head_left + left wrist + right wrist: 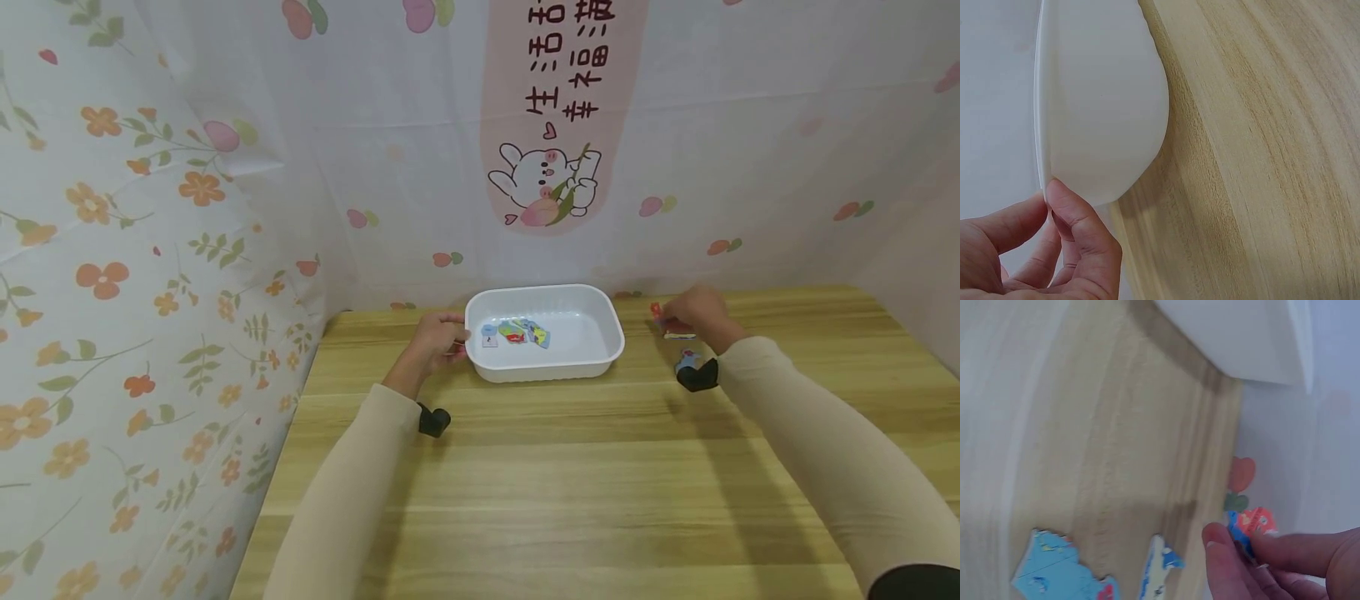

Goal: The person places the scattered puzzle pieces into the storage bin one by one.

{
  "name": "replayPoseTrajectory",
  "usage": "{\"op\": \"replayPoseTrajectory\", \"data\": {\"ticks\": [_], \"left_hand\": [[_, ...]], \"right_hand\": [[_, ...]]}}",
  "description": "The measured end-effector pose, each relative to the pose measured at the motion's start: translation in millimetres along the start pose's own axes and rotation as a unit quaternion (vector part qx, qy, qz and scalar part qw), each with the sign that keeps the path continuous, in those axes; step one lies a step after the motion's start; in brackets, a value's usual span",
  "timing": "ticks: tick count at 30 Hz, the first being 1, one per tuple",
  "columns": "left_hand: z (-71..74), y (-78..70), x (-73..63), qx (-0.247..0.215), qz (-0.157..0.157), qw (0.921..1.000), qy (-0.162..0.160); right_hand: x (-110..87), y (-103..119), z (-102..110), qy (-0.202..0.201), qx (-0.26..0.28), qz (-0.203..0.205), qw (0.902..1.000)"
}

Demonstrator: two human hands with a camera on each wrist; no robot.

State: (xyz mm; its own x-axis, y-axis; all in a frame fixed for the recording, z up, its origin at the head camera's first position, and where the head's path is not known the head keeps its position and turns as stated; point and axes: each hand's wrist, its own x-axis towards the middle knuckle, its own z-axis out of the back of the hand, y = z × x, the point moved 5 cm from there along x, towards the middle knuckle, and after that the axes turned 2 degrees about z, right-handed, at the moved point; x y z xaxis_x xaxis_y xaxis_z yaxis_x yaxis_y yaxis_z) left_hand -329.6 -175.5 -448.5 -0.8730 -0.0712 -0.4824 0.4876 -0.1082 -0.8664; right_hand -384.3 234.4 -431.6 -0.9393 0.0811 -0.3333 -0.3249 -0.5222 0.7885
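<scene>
My left hand [437, 343] pinches the left rim of a white plastic tray [555, 372] between thumb and fingers; the left wrist view shows the grip on the tray wall [1107, 100] up close. Several colourful flat puzzle pieces [513, 333] lie inside the tray, toward its left end. To the right of the tray, my right hand [699, 312] holds a small red and blue puzzle piece [1254, 525] between thumb and fingers, above the table's back edge. Below that hand, a light-blue puzzle piece [1060, 569] and a narrow cream and blue one [1157, 569] lie on the wood.
The wooden table [525, 483] reaches back to a white printed curtain [405, 192], close behind the tray. Another stretch of flowered curtain [150, 292] hangs along the left side. A black wrist mount [697, 375] sits by the right wrist, another [433, 420] by the left.
</scene>
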Motion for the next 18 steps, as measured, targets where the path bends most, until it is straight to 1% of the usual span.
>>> {"op": "replayPoseTrajectory", "data": {"ticks": [2,9,11,16,18], "left_hand": [[0.1,-0.5,-0.8,-0.001,0.002,1.0,0.001],[-0.7,-2.6,-3.6,-0.002,0.005,1.0,0.004],[-1.0,-1.9,-3.7,0.0,0.007,1.0,0.006],[-0.7,-0.7,-1.8,-0.003,0.008,1.0,0.005],[-0.4,-0.4,-1.2,-0.003,0.008,1.0,0.003]], "right_hand": [[0.2,4.6,0.4,0.003,0.008,0.0,1.0],[3.0,19.7,1.3,0.037,0.057,-0.003,0.9977],[2.1,24.2,0.8,0.044,0.079,-0.002,0.9959],[-0.6,37.3,-0.4,0.054,0.113,0.018,0.992],[-0.8,41.6,-1.5,0.057,0.116,0.027,0.9912]]}}
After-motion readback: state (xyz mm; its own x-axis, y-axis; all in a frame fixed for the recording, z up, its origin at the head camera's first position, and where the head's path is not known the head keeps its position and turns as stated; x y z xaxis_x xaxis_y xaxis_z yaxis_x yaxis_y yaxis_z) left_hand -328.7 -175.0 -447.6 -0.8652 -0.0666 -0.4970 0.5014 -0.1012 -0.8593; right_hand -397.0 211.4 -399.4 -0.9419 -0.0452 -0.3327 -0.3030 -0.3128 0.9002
